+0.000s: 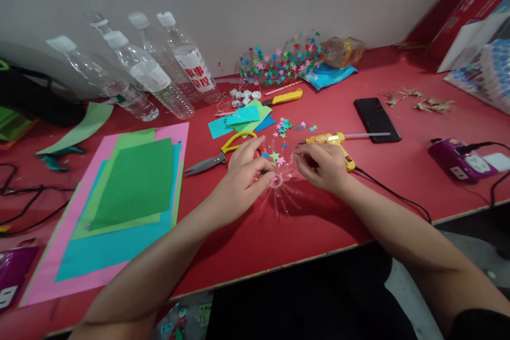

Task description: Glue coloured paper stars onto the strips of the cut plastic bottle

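Note:
A clear plastic bottle top, cut into thin strips that fan outward, stands low over the red table in front of me. My left hand is closed on its left side, thumb near the round neck. My right hand pinches at the tip of a strip on the right side. Paper stars in green, pink and blue show between my hands; whether they are stuck to the strips I cannot tell. Beside my right hand lies a yellow hot glue gun with a glue stick in it. Yellow-handled scissors lie beyond my left hand.
Clear bottles line the wall at left. Stacked coloured paper covers the left table. Behind are loose stars, a yellow cutter and a star-covered bottle. A phone and purple power strip lie right.

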{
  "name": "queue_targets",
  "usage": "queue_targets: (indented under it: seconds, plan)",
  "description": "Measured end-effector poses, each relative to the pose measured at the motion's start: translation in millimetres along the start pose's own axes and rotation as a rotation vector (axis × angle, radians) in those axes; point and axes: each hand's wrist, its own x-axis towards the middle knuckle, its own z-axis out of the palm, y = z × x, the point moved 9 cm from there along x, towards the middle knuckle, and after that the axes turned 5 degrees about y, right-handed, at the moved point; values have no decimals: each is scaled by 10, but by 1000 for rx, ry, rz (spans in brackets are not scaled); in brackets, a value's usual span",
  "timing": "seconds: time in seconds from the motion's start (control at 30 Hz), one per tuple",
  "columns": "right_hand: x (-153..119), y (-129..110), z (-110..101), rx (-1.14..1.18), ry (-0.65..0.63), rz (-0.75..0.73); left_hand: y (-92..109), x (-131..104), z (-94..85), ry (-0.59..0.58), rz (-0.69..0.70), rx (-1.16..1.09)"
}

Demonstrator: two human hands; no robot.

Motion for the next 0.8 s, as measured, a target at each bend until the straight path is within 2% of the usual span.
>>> queue_targets:
  seconds: [0.2, 0.5, 0.8]
  plan:
    - [5, -17, 3, 5, -7, -6, 98, 19, -96, 101, 114, 83]
    - [12, -62, -21, 15, 5, -28, 166, -14, -132, 140, 256, 148]
    - [22, -62, -22, 11, -5, -18, 175, -29, -207, 102, 234, 162]
